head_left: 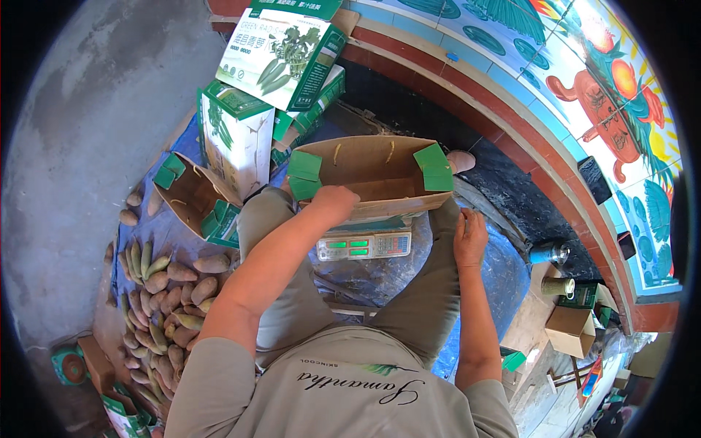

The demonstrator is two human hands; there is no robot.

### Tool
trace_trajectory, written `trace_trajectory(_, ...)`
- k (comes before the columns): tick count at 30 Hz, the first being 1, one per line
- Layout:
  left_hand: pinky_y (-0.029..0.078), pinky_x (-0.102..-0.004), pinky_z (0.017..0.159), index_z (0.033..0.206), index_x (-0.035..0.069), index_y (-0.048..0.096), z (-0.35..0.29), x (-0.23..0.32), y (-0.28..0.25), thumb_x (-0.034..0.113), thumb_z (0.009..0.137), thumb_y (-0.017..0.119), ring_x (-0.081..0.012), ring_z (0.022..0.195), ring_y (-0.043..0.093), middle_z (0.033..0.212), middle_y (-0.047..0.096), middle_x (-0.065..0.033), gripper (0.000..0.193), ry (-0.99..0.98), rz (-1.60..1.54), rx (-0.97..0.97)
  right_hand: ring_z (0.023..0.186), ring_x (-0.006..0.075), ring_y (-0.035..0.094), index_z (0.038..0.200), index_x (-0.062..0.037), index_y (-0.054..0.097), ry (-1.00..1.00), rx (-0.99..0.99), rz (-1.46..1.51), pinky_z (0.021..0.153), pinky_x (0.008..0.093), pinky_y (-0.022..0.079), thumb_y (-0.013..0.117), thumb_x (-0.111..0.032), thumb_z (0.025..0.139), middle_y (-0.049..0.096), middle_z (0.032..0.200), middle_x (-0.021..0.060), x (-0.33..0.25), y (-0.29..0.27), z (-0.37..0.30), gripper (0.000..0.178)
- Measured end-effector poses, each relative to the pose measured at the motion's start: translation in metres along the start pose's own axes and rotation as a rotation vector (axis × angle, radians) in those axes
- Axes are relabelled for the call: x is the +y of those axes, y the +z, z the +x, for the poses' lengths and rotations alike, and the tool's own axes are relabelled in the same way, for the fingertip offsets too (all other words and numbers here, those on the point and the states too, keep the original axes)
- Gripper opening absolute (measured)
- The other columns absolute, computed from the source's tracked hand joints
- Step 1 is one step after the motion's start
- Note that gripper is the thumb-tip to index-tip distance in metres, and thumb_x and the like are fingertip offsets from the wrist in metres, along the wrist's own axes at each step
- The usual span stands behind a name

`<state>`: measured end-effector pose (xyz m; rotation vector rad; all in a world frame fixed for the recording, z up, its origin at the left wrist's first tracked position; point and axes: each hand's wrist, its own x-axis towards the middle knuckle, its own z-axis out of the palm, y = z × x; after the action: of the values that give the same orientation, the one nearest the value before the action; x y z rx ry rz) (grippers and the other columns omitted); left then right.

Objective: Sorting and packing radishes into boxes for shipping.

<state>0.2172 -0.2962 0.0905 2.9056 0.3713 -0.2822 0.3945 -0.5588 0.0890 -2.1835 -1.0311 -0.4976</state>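
An open cardboard box with green end flaps and yellow cord handles stands in front of me, its inside bare brown. My left hand is closed over the box's near rim; its fingertips are partly hidden. My right hand lies against my right knee, near the box's right corner, with loosely bent fingers and nothing visible in them. Below the box sits a weighing scale, whose green displays and keypad face me.
Sweet potatoes and green radishes lie heaped at my left on a blue tarp. Another open box stands beside them, and printed cartons are stacked behind. A bottle and a small carton are at my right.
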Motion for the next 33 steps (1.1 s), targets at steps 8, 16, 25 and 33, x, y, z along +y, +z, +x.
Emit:
trace_trajectory(8,0.049,-0.0418,0.064,0.085,0.013,0.061,-0.002,0.008,-0.005,0.017,0.078,0.051,-0.0309,0.077,0.061,0.079,0.062,-0.0131,0.013,0.034,-0.009,-0.002,0.075,0.0325,0.056,0.088,-0.0009,0.058,0.023,-0.001,0.009,0.067,0.0389,0.046,0.056,-0.006,0.080,0.058,0.082,0.0143,0.000,-0.001,-0.003,0.009)
trace_trajectory(16,0.049,-0.0401,0.062,0.080,0.010,0.061,-0.004,0.007,-0.007,0.011,0.075,0.051,-0.0299,0.072,0.062,0.076,0.063,-0.0116,0.010,0.067,0.069,0.117,0.076,0.0323,0.057,0.087,-0.0010,0.058,0.047,-0.011,-0.009,0.068,0.0388,0.046,0.056,-0.007,0.081,0.059,0.083,0.0141,-0.002,-0.001,-0.005,0.009)
trace_trajectory(25,0.049,-0.0404,0.060,0.079,0.010,0.061,-0.007,0.006,-0.004,0.010,0.074,0.052,-0.0292,0.072,0.062,0.076,0.063,-0.0110,0.010,0.061,0.107,0.172,0.072,0.0329,0.055,0.086,-0.0018,0.058,0.040,0.005,-0.020,0.064,0.0400,0.045,0.056,-0.009,0.081,0.057,0.079,0.0141,-0.001,0.000,-0.010,0.009)
trace_trajectory(33,0.049,-0.0410,0.062,0.080,0.009,0.061,-0.004,0.003,0.001,0.011,0.075,0.052,-0.0298,0.073,0.062,0.076,0.063,-0.0115,0.011,0.038,0.074,0.140,0.072,0.0337,0.055,0.086,-0.0015,0.058,0.044,-0.003,-0.018,0.064,0.0403,0.045,0.055,-0.009,0.082,0.056,0.079,0.0149,-0.003,0.000,-0.011,0.009)
